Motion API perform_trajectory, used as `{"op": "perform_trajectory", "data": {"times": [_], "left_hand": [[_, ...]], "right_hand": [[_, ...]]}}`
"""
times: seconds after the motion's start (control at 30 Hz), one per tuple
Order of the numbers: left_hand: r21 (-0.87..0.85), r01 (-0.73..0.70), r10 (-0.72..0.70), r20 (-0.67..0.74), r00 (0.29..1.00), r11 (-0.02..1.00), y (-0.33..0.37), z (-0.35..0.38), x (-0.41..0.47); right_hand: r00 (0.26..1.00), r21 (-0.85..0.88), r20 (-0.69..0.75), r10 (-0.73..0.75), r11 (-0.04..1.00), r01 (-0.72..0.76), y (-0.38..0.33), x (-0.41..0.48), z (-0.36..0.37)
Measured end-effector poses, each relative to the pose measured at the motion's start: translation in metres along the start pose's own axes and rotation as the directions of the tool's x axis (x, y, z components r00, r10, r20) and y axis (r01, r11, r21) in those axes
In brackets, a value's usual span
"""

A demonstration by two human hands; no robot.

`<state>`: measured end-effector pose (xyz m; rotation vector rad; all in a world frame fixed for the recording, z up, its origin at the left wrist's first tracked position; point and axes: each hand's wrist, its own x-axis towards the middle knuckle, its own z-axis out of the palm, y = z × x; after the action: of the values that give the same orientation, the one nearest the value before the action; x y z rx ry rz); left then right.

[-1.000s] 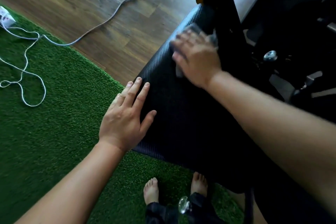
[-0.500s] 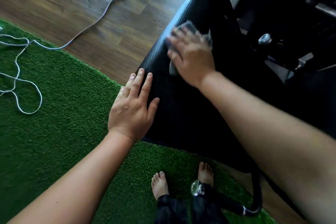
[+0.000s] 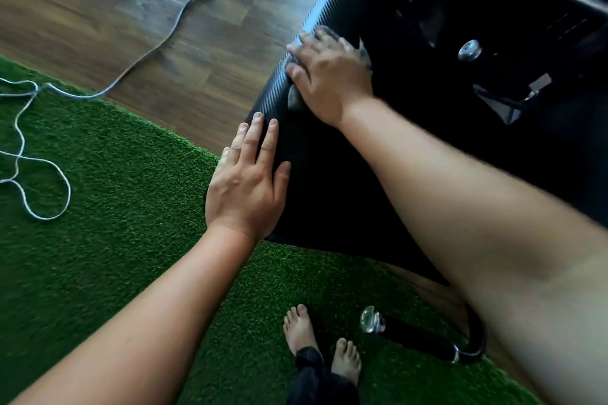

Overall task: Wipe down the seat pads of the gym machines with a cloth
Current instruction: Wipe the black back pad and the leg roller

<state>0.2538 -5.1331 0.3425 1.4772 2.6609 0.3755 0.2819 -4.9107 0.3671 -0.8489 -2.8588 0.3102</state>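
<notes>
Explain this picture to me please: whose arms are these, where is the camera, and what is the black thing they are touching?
The camera sits on a person's head and looks down, so you see their own two arms and, at the bottom, their bare feet on green artificial turf. The black ribbed surface is the padded seat pad of a gym machine, whose dark frame fills the upper right. The right hand presses a greyish cloth flat against the pad's far end; only bits of cloth peek out around it. The left hand lies flat and empty on the pad's near edge. A grey cable and a white cord trail across the wooden floor and the turf.
</notes>
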Motion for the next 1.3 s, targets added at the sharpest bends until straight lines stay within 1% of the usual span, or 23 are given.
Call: {"op": "perform_trajectory", "data": {"times": [0.1, 0.23, 0.3, 0.33, 0.4, 0.47, 0.53, 0.57, 0.63, 0.7, 0.73, 0.77, 0.83, 0.9, 0.93, 0.97, 1.0, 1.03, 1.1, 1.17, 1.23, 1.27, 1.3], "left_hand": [[-0.001, 0.003, -0.003, 0.001, 1.0, 1.0, 0.001, -0.001, 0.0], [0.007, 0.007, -0.007, -0.015, 1.0, 1.0, 0.001, 0.0, 0.0], [0.009, 0.003, -0.003, -0.025, 1.0, 1.0, 0.0, 0.001, 0.0], [0.007, 0.0, 0.0, -0.028, 1.0, 1.0, 0.0, 0.002, 0.0], [0.0, 0.002, -0.002, -0.029, 1.0, 1.0, 0.0, 0.002, 0.0], [-0.002, 0.005, -0.005, -0.029, 1.0, 1.0, 0.0, 0.002, -0.001], [-0.007, -0.001, 0.0, -0.029, 1.0, 1.0, 0.0, 0.002, -0.001], [-0.009, -0.001, 0.001, -0.032, 0.999, 1.0, 0.0, 0.002, -0.001], [-0.014, -0.003, 0.003, -0.03, 1.0, 1.0, -0.001, 0.002, -0.001], [-0.017, -0.004, 0.004, -0.021, 1.0, 1.0, 0.0, 0.002, 0.0], [-0.015, -0.002, 0.002, -0.017, 1.0, 1.0, -0.001, 0.002, 0.0], [-0.013, 0.001, -0.001, -0.009, 1.0, 1.0, 0.0, 0.002, 0.0], [-0.012, 0.003, -0.003, 0.01, 1.0, 1.0, 0.0, 0.0, 0.0], [-0.007, 0.005, -0.004, 0.019, 1.0, 1.0, 0.0, 0.0, 0.0], [-0.007, 0.006, -0.006, 0.02, 1.0, 1.0, 0.0, 0.0, 0.0], [-0.008, 0.005, -0.005, 0.019, 1.0, 1.0, -0.001, 0.0, 0.0], [-0.008, 0.003, -0.002, 0.017, 1.0, 1.0, -0.001, 0.0, 0.0], [-0.006, -0.002, 0.002, 0.015, 1.0, 1.0, -0.001, 0.0, 0.0], [-0.002, -0.01, 0.01, 0.016, 1.0, 1.0, -0.001, 0.001, 0.0], [-0.002, -0.01, 0.01, 0.022, 1.0, 1.0, -0.002, 0.0, 0.0], [-0.001, -0.008, 0.008, 0.028, 1.0, 1.0, -0.001, -0.002, 0.0], [-0.002, -0.006, 0.006, 0.033, 0.999, 1.0, 0.0, -0.002, 0.0], [-0.004, -0.004, 0.004, 0.035, 0.999, 1.0, 0.0, -0.003, 0.0]], "right_hand": [[0.985, 0.062, -0.17, -0.006, 0.998, 0.017, -0.008, -0.084, 0.013], [0.989, 0.074, -0.127, -0.077, 0.993, 0.087, -0.012, -0.185, 0.024], [0.986, 0.065, -0.109, -0.13, 0.988, 0.137, 0.003, -0.178, 0.024], [0.988, 0.059, -0.113, -0.109, 0.991, 0.116, 0.012, -0.167, 0.024], [0.988, 0.083, -0.143, 0.054, 0.996, -0.043, 0.028, -0.141, 0.022], [0.955, 0.118, -0.141, 0.262, 0.962, -0.246, 0.03, -0.129, 0.024], [0.92, 0.13, -0.148, 0.363, 0.929, -0.346, 0.005, -0.139, 0.028], [0.928, 0.124, -0.15, 0.342, 0.937, -0.325, -0.013, -0.15, 0.029], [0.969, 0.108, -0.147, 0.196, 0.977, -0.181, -0.039, -0.178, 0.033], [0.992, 0.071, -0.12, 0.046, 0.997, -0.038, -0.036, -0.2, 0.034], [0.993, 0.067, -0.117, 0.022, 0.998, -0.014, -0.022, -0.205, 0.036], [0.99, 0.071, -0.126, 0.068, 0.996, -0.059, -0.003, -0.209, 0.038], [0.931, 0.099, -0.155, 0.33, 0.943, -0.318, 0.037, -0.219, 0.04], [0.782, 0.145, -0.123, 0.611, 0.791, -0.595, 0.053, -0.226, 0.038], [0.712, 0.158, -0.113, 0.693, 0.72, -0.676, 0.046, -0.224, 0.038], [0.679, 0.164, -0.126, 0.723, 0.69, -0.704, 0.03, -0.219, 0.037], [0.695, 0.152, -0.149, 0.704, 0.711, -0.687, 0.009, -0.214, 0.038], [0.742, 0.128, -0.175, 0.648, 0.762, -0.635, -0.015, -0.209, 0.039], [0.849, 0.094, -0.18, 0.497, 0.868, -0.488, -0.052, -0.208, 0.042], [0.925, 0.115, -0.146, 0.352, 0.934, -0.337, -0.056, -0.218, 0.04], [0.955, 0.117, -0.131, 0.268, 0.96, -0.253, -0.021, -0.235, 0.041], [0.943, 0.11, -0.139, 0.301, 0.951, -0.287, 0.002, -0.246, 0.044], [0.907, 0.112, -0.156, 0.39, 0.92, -0.376, 0.026, -0.257, 0.045]]}}
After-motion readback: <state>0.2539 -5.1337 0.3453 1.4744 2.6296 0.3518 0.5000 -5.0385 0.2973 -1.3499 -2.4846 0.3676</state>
